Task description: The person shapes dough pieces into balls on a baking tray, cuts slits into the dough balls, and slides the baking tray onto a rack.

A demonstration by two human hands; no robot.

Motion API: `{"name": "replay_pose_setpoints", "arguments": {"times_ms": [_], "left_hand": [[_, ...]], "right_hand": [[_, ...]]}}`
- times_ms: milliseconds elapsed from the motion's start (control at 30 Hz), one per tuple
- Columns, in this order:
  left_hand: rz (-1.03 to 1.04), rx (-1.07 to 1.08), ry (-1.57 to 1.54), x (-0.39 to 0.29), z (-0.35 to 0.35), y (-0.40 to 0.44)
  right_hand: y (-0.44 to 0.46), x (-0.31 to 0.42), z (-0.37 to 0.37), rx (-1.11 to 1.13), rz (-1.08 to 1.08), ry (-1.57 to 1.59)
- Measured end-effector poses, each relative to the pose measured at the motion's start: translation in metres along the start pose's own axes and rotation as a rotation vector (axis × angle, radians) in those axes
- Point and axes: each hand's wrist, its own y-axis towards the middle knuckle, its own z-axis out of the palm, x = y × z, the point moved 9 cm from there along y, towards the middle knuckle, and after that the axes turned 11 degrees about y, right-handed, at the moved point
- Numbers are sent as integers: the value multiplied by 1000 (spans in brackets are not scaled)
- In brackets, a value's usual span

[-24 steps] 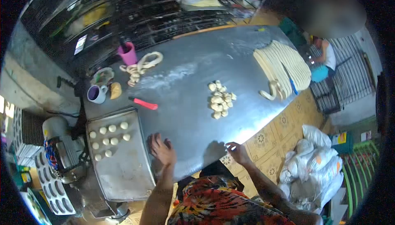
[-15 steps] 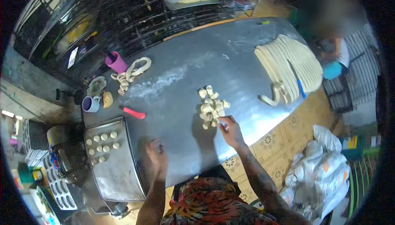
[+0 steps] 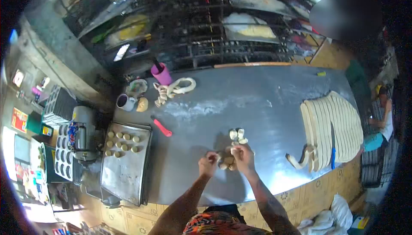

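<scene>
Small cut dough pieces point(image 3: 234, 134) lie in a loose heap on the dark metal table, partly covered by my hands. My right hand point(image 3: 244, 157) is closed at the heap's right side, a pale dough piece between thumb and fingers. At its left, my left hand point(image 3: 208, 163) has its fingers curled, with a bit of pale dough showing at the fingertips. To the left, several round dough balls point(image 3: 126, 136) sit in rows on a metal baking tray point(image 3: 124, 179). A red-handled tool point(image 3: 163, 127) rests between tray and heap.
Long dough strips point(image 3: 343, 123) lie side by side at the right, with a blue-handled knife point(image 3: 333, 157) on them. Toward the back left stand a pink cup point(image 3: 162, 76), a mug point(image 3: 124, 102) and dough scraps point(image 3: 184, 85). Another person point(image 3: 382, 123) is beyond the right edge.
My left hand has moved from beside the tray to the dough heap, and its fingers have curled. My right hand now pinches a piece. The camera view has shifted.
</scene>
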Motion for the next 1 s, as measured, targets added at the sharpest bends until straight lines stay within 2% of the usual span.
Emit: {"name": "replay_pose_setpoints", "arguments": {"times_ms": [33, 67, 100, 133, 167, 233, 267, 333, 367, 400, 467, 567, 667, 700, 800, 867, 933, 1000], "left_hand": [[-1, -116, -141, 53, -5, 0], [-5, -175, -137, 72, -31, -8], [-11, -234, -133, 89, -57, -17], [-32, -237, 19, 81, -98, -44], [-51, -284, -77, 141, -112, -57], [-55, -362, 130, 156, -170, -110], [-63, -403, 233, 161, -199, -137], [-46, -407, 379, 191, -234, -181], [26, -349, 519, 200, -239, -197], [145, -271, 697, 205, -237, -207], [337, -161, 874, 207, -229, -203], [358, -252, 632, 142, -253, -165], [407, -280, 613, 165, -231, -139], [427, -288, 595, 168, -218, -145], [518, -181, 642, 171, -209, -157], [544, -125, 681, 170, -203, -157], [483, -257, 650, 121, -211, -103], [435, -293, 642, 132, -202, -97]], "right_hand": [[-15, -4, 3, 15, 52, 55], [-28, -10, 5, 30, 97, 109], [-41, 3, 10, 72, 3, 0], [-57, 16, 15, 111, -89, -113], [-77, 19, 18, 109, -106, -116], [-129, -9, 37, 256, 187, -183], [-154, -9, 45, 254, 176, -183], [-211, 12, 69, 319, -92, -442], [-232, 20, 81, 350, -228, -575], [-238, 14, 89, 351, -235, -583], [-231, -3, 104, 253, -362, -881], [-181, -6, 138, 215, -354, -824], [-173, -25, 144, 65, -228, -567], [-189, -26, 135, 78, -209, -588], [-218, -12, 144, 312, -311, -600], [-193, -10, 153, 280, -328, -647], [-135, -7, 165, 191, -416, -747], [-121, -28, 180, 213, -379, -664]]}}
